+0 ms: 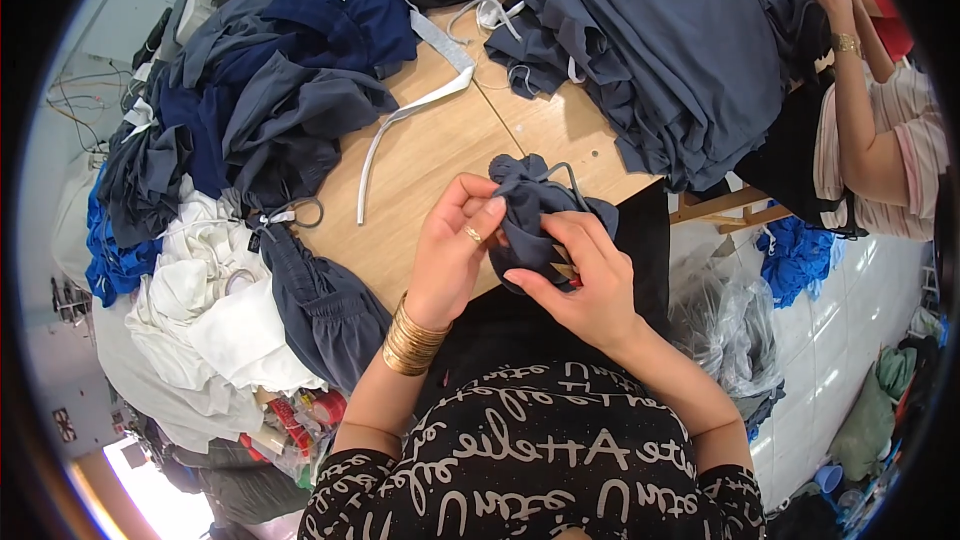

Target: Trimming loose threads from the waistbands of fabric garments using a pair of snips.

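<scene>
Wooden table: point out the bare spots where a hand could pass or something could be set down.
One bare strip of the wooden table runs between the mixed garment heap on the left and the grey fabric stack on the right, crossed by a grey waistband strip. The white cloth pile and both heaps crowd the rest. Both hands hold a dark grey garment at the near edge.

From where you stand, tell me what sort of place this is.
Probably a small garment workshop. Heaps of dark blue and grey clothes cover a wooden table, a white pile lies at the left, and both the left hand and right hand grip a grey fabric piece.
</scene>
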A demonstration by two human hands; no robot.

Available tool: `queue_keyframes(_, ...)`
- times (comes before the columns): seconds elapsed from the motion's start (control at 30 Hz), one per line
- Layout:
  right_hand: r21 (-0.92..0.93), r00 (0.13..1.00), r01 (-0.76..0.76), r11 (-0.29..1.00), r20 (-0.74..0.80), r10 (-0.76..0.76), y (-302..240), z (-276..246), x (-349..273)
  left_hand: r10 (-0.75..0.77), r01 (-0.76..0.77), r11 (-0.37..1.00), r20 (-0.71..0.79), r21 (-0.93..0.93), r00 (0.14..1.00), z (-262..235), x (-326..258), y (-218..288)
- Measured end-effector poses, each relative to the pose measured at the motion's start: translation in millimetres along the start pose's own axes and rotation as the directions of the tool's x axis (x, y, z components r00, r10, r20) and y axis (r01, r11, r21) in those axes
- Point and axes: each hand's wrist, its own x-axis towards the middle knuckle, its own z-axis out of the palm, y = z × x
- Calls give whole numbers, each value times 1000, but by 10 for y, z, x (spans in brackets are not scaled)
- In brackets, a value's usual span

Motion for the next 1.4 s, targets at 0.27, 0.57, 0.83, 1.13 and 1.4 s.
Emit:
queue_keyframes(0.27,581,727,-648,493,278,628,-27,-157,90,145,-125,924,-28,362,989,200,-1,167)
queue_keyframes(0.57,578,726,-644,501,254,640,-48,-166,106,83,-104,917,71,385,994,159,-6,103)
queue_keyframes(0.83,331,869,-493,805,139,475,41,-343,32,132,-128,932,9,338,991,282,-25,50)
queue_keyframes(1.13,504,619,-765,401,405,673,-142,-450,245,36,-40,992,34,119,999,330,0,39)
queue_keyframes(1.4,503,641,-753,425,410,649,-184,-468,308,3,-4,998,18,62,1000,338,-8,8)
